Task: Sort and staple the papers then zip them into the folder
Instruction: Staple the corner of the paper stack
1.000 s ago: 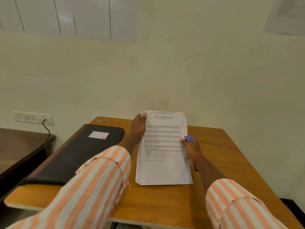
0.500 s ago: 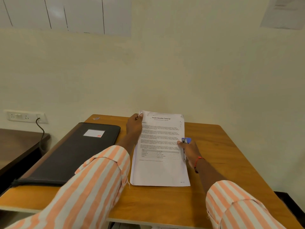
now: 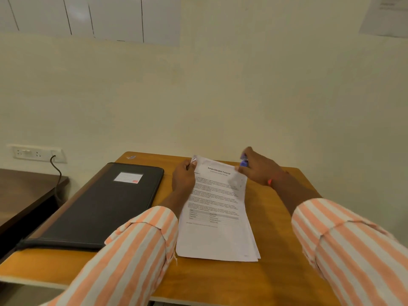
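Observation:
A stack of white printed papers (image 3: 217, 230) lies on the wooden table (image 3: 276, 272), its lower edges fanned slightly. My left hand (image 3: 184, 178) pinches the stack's top left corner. My right hand (image 3: 258, 168) is at the top right corner and holds a small blue stapler (image 3: 243, 161), mostly hidden in the fingers. A black zip folder (image 3: 103, 206) lies closed to the left of the papers, with a white label on its cover.
The table stands against a cream wall. A small item (image 3: 131, 157) lies at the far left corner of the table. A dark side table (image 3: 24, 193) stands lower to the left, below a wall socket (image 3: 36, 153) with a plugged cable.
My right hand has moved with the stapler from the papers' right edge up to the top right corner. The stack's lower edges have fanned out. My left hand stays at the top left corner.

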